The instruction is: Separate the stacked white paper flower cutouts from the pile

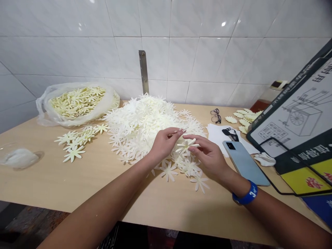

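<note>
My right hand (211, 155) holds a pale cream flower-shaped piece (185, 148) with long narrow petals, pinched at its edge between thumb and fingers. Just to the left, my left hand (164, 141) has its thumb and fingertips pressed together above the flower. Whatever they may grip is too small to make out. Both hands are over the front right of a large heap of white flower pieces (145, 121). Single flower pieces (168, 171) lie loose on the table below the hands.
The wooden table (85, 186) meets a tiled wall. A plastic bag (43, 103) of yellowish flowers and a clear dish (20, 159) of white stuff are at left. A phone (246, 166), glasses (215, 116), white paper (214, 135) and a printed box (298, 114) are at right.
</note>
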`<state>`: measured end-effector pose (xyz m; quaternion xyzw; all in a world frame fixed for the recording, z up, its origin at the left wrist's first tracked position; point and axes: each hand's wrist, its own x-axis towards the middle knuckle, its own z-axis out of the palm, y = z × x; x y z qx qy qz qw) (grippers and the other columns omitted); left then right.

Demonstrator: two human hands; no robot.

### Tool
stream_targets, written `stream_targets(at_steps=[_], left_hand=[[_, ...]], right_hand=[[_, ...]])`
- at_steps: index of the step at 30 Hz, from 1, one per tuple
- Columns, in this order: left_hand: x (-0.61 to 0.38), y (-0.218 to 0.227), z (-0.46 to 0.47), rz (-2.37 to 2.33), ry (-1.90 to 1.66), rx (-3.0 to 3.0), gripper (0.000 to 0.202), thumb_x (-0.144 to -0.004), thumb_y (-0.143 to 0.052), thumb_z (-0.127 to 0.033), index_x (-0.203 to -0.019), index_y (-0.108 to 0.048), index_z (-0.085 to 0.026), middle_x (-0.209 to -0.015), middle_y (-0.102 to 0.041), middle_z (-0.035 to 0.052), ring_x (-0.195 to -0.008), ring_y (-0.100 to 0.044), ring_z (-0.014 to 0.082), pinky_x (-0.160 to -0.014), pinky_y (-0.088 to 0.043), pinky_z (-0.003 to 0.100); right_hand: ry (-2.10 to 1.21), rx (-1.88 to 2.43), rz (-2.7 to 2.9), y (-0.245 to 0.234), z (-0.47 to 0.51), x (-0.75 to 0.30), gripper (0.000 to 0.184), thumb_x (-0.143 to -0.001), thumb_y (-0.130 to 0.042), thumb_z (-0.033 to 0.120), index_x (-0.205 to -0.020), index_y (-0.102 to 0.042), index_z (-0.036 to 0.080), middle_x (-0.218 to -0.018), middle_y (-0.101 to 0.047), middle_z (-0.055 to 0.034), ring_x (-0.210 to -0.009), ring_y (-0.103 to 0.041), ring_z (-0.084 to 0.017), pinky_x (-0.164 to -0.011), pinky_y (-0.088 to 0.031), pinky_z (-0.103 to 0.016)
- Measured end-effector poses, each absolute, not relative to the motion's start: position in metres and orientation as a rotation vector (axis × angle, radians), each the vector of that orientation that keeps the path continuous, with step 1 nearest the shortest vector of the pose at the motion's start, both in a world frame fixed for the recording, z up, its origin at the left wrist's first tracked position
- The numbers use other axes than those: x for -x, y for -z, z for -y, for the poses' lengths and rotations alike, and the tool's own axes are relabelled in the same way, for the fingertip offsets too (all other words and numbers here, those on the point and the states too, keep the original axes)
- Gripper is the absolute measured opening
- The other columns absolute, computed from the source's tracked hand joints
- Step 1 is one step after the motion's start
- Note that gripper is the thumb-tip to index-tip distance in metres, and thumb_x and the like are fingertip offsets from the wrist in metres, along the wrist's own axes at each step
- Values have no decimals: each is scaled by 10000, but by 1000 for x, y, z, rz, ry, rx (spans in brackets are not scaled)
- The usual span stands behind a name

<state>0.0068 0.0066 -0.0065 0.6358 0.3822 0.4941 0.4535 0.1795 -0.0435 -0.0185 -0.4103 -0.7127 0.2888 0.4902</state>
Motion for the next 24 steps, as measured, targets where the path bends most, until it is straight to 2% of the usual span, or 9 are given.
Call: stream_targets(at_steps=[4,8,12,16,21,24], left_hand=[[-4,3,-8,-997,-1162,-1454,213,-764,-687,-359,-726,-735,-154,-718,-693,34,-725,-619,164,-712,-471,281],[-2,-3,-4,-1076,-1104,-1380,277,-744,-702,-385,-614,-680,-141,-612,-642,27,-577,-526,110,-596,-413,247],[-2,-4,-3,-1063,-1160,-1286,344,-801,-648,-418,-607,-614,-136,-621,-649,45,-544,-511,98,-576,-410,240],[-2,0,-8,-1074,-1187,-1308,341,-868,-549,-366,-633,-626,-130,-621,-638,46,-570,-535,108,-608,-423,246],[1,4,-11,-1057,-1175,-1309,214,-746,-700,-346,-704,-671,-138,-601,-593,-2,-548,-475,89,-566,-365,229],[2,1,-10,-1018,-1206,-1260,293,-676,-772,-380,-618,-599,-151,-571,-589,-5,-550,-510,98,-573,-382,231]], right_hand=[[-667,983,1659,18,45,-180,113,-913,-606,287,-857,-680,223,-1126,-657,-65,-1059,-596,-220,-724,-492,-284],[-640,1002,1589,17,45,-180,123,-919,-594,288,-842,-654,213,-941,-635,-42,-842,-587,-167,-645,-464,-260],[-606,1032,1565,13,45,-180,188,-924,-581,280,-756,-604,200,-733,-552,-3,-674,-512,-132,-597,-422,-252],[-603,1050,1541,8,45,-179,245,-923,-570,274,-692,-565,192,-687,-519,3,-612,-464,-121,-564,-398,-253],[-628,1074,1509,8,44,-180,237,-915,-578,288,-699,-565,191,-660,-521,5,-596,-468,-122,-554,-398,-253],[-632,1089,1504,10,43,-180,238,-916,-578,297,-704,-566,190,-657,-524,6,-593,-470,-120,-557,-398,-253]])
